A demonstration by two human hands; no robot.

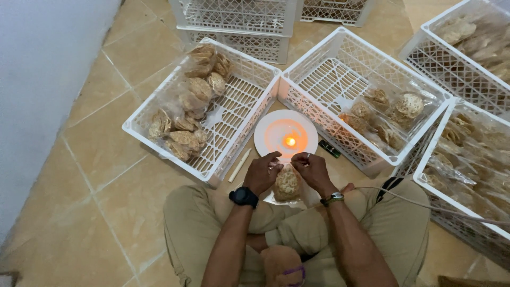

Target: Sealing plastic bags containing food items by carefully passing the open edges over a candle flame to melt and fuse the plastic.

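I sit cross-legged on a tiled floor. My left hand (pixel 262 173) and my right hand (pixel 313 170) both pinch the top of a clear plastic bag of round crackers (pixel 287 183) held just above my lap. The bag's top edge is close to a small lit candle flame (pixel 290 141) standing on a white plate (pixel 271 130) right in front of my hands. A black watch is on my left wrist, a lighter one on my right.
A white plastic crate (pixel 241 106) at front left holds several sealed cracker bags. Another crate (pixel 340 69) at front right holds a few bags. Crates at the right (pixel 467 175) hold loose crackers. A white stick (pixel 239 165) and a dark lighter (pixel 330 149) lie by the plate. Wall at left.
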